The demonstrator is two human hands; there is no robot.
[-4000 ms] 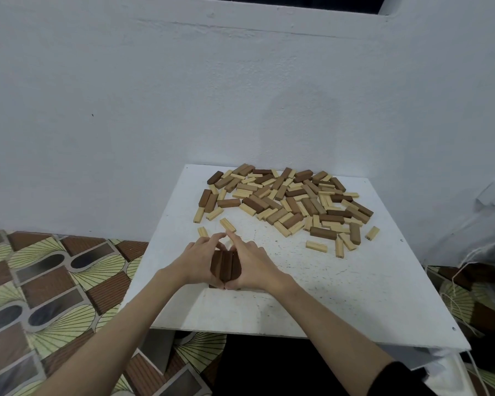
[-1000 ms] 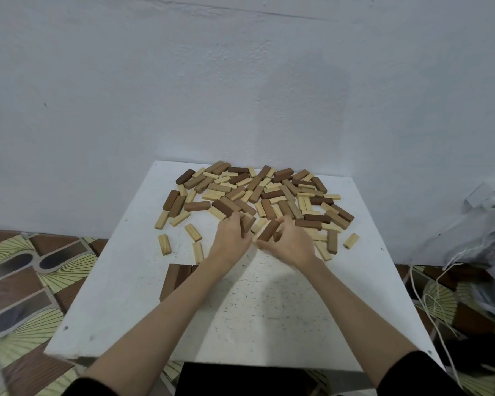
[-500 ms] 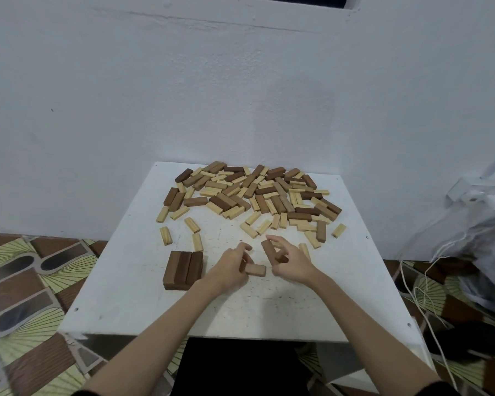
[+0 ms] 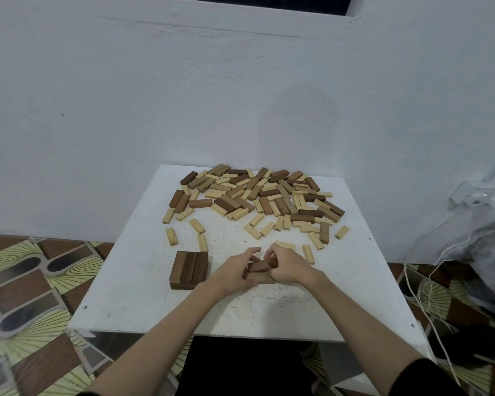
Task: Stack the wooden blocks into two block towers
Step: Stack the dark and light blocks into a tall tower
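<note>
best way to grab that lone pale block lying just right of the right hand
Pinch the pale block across its two long sides, near the middle, coming straight down from above. It lies flat on the table, long axis pointing roughly away from the person, with clear space on both sides for finger and thumb.

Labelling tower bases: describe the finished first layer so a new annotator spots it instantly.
On the white table, look near the front-left area, left of the left hand. There sits the dark block layer: dark brown blocks packed side by side into a neat slab. Unlike the scattered pile behind, it is aligned and all dark.
</note>
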